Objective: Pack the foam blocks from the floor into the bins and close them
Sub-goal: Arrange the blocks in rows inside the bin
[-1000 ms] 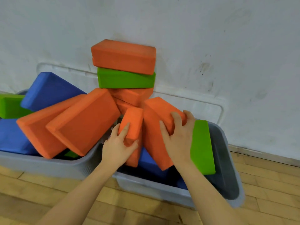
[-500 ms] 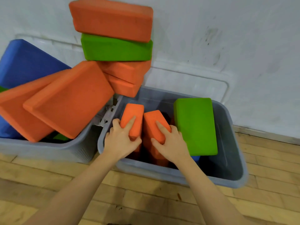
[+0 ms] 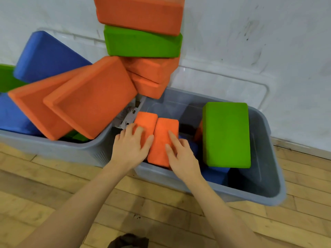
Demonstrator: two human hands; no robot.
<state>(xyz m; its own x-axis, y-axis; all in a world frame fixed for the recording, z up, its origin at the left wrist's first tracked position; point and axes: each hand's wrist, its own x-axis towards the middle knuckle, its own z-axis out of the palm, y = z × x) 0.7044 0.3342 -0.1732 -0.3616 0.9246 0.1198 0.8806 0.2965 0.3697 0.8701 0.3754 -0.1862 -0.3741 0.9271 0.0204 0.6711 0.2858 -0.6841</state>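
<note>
Two grey bins stand side by side on the wooden floor (image 3: 53, 185) against a white wall (image 3: 268, 42). Two hands reach into the right bin (image 3: 275, 158), which fills the centre and lower right of the frame.

At its left end two orange blocks stand side by side, touching. The left hand (image 3: 130, 147) lies flat with spread fingers on the left orange block (image 3: 146, 120). The right hand (image 3: 180, 154) lies flat, fingers loose, on the right orange block (image 3: 161, 140). Neither hand is clenched or gripping. A green block (image 3: 226, 133) rests tilted at the bin's right-centre. Beneath it lie blue blocks (image 3: 215, 173), count unclear, and a sliver of another orange block (image 3: 198, 133) shows at its left edge.

The left bin (image 3: 53, 149), at the left of the frame, is overfull. Two large orange blocks (image 3: 93, 97) lean out over its rim, overlapping. Behind them, upper left, are two blue blocks (image 3: 46, 58) and a green edge (image 3: 6, 77).

At the top centre, four blocks form a stack: an orange top block (image 3: 141, 13), a green middle block (image 3: 141, 42), and two orange lower blocks (image 3: 154, 76).

A clear lid (image 3: 223, 83) leans against the wall behind the right bin.
</note>
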